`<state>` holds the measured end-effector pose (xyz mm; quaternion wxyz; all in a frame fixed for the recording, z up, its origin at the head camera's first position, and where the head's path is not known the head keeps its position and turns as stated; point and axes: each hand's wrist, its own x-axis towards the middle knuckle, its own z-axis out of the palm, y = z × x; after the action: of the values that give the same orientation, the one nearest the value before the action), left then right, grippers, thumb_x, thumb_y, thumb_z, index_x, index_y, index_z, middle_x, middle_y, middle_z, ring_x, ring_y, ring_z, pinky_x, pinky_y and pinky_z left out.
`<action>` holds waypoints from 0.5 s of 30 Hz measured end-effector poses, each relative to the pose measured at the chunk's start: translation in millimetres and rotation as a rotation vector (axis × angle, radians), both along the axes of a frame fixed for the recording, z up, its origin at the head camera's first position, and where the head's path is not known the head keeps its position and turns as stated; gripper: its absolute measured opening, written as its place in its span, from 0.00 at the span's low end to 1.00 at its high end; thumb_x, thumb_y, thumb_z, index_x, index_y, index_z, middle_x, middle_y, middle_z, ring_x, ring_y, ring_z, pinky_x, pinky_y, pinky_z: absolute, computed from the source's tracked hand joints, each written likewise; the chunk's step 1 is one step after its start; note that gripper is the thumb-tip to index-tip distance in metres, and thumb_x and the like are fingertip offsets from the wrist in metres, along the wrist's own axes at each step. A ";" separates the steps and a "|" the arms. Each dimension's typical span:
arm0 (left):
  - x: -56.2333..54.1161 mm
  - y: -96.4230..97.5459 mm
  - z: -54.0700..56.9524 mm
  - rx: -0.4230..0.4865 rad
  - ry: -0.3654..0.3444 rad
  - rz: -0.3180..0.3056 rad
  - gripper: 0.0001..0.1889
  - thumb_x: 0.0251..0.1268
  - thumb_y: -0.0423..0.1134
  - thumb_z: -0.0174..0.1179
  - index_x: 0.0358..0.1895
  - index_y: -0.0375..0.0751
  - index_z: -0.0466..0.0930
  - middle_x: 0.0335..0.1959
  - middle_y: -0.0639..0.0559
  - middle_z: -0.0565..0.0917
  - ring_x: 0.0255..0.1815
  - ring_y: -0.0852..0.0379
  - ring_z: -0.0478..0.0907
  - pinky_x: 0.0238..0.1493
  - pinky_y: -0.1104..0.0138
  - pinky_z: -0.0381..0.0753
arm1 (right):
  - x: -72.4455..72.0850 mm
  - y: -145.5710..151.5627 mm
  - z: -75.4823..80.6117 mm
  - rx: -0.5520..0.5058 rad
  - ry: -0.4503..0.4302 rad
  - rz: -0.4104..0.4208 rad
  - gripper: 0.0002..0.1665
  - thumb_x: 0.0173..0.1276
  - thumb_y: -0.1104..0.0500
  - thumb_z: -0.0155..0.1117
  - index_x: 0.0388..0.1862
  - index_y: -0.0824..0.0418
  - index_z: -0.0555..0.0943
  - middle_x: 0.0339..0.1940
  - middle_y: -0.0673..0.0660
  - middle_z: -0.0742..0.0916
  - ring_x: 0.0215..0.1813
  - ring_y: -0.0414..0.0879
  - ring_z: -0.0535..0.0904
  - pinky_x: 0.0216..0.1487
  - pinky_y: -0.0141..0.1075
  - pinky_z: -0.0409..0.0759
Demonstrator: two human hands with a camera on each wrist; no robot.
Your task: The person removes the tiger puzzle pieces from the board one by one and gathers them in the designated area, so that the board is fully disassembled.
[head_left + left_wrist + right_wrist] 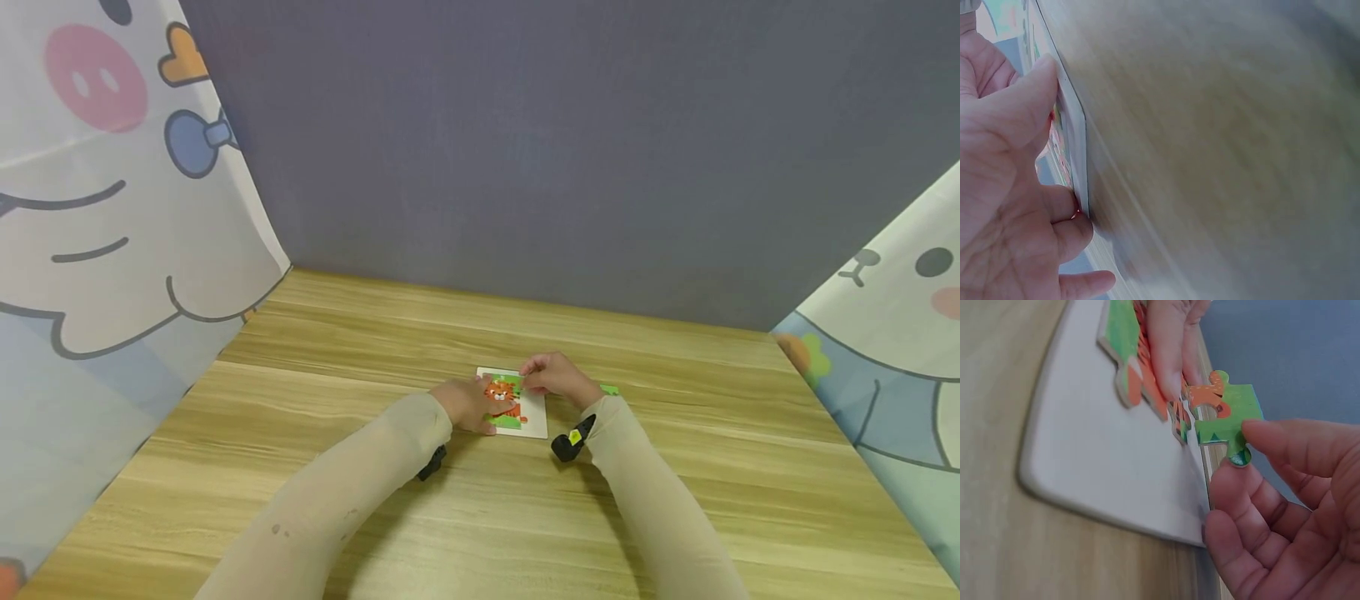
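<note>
A white puzzle board (pixel 534 427) lies on the table with joined tiger pieces (pixel 510 419) over its left part. My left hand (pixel 465 404) rests across that side, fingers spread over the picture. In the left wrist view its thumb (pixel 1038 94) touches the board's rim, and other fingertips sit at the edge beyond the corner. Between thumb and fingers my right hand (pixel 1297 506) pinches a green and orange puzzle piece (pixel 1238 406) above the board's far edge. Its knobs and a rounded notch show in the right wrist view, close beside the joined pieces (pixel 1124 334).
Part of another green piece (pixel 610 389) shows on the wooden table (pixel 360 350) behind my right wrist. A dark grey panel (pixel 510 167) stands along the back, with cartoon-printed sheets (pixel 135 250) at both sides. Each wrist carries a black camera mount (pixel 572 442).
</note>
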<state>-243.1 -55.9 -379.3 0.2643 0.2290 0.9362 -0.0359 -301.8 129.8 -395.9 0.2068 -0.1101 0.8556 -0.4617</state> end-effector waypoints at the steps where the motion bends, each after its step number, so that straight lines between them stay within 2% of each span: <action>1: -0.2 0.1 -0.2 0.004 -0.001 0.002 0.32 0.68 0.61 0.48 0.74 0.73 0.51 0.78 0.46 0.44 0.76 0.50 0.48 0.63 0.55 0.69 | -0.3 1.4 -0.3 0.000 0.000 -0.006 0.06 0.62 0.67 0.63 0.38 0.68 0.80 0.31 0.53 0.83 0.32 0.41 0.79 0.37 0.34 0.81; 5: -0.5 0.7 -0.6 0.004 -0.004 0.008 0.32 0.67 0.61 0.48 0.74 0.74 0.51 0.78 0.47 0.44 0.76 0.51 0.47 0.64 0.55 0.68 | -0.9 6.9 -1.0 0.009 0.011 -0.025 0.09 0.64 0.66 0.62 0.42 0.70 0.80 0.32 0.53 0.83 0.33 0.41 0.79 0.39 0.35 0.81; 9: -0.7 1.5 -1.0 -0.008 -0.005 0.006 0.32 0.68 0.62 0.48 0.74 0.75 0.50 0.78 0.47 0.44 0.76 0.51 0.48 0.64 0.55 0.68 | -0.7 13.2 -1.5 0.016 0.034 -0.035 0.10 0.65 0.65 0.62 0.43 0.70 0.80 0.29 0.53 0.82 0.31 0.41 0.78 0.36 0.33 0.79; 12: 0.3 0.6 -1.6 0.018 -0.007 0.022 0.32 0.68 0.61 0.49 0.74 0.75 0.51 0.78 0.48 0.44 0.75 0.50 0.50 0.50 0.62 0.77 | -0.6 17.3 -2.5 0.008 0.044 -0.043 0.10 0.65 0.65 0.61 0.43 0.71 0.80 0.27 0.52 0.82 0.29 0.40 0.76 0.34 0.32 0.78; 15: 2.0 -1.1 -1.2 0.039 -0.003 0.027 0.32 0.68 0.60 0.50 0.74 0.74 0.51 0.78 0.48 0.44 0.75 0.49 0.51 0.33 0.68 0.75 | -0.7 20.4 -2.3 0.010 0.049 -0.050 0.11 0.66 0.65 0.61 0.44 0.72 0.80 0.29 0.52 0.82 0.29 0.40 0.76 0.34 0.32 0.79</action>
<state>-241.1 -56.9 -380.6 0.2616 0.2214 0.9393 -0.0139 -302.6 150.3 -398.3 0.1748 -0.0990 0.8652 -0.4595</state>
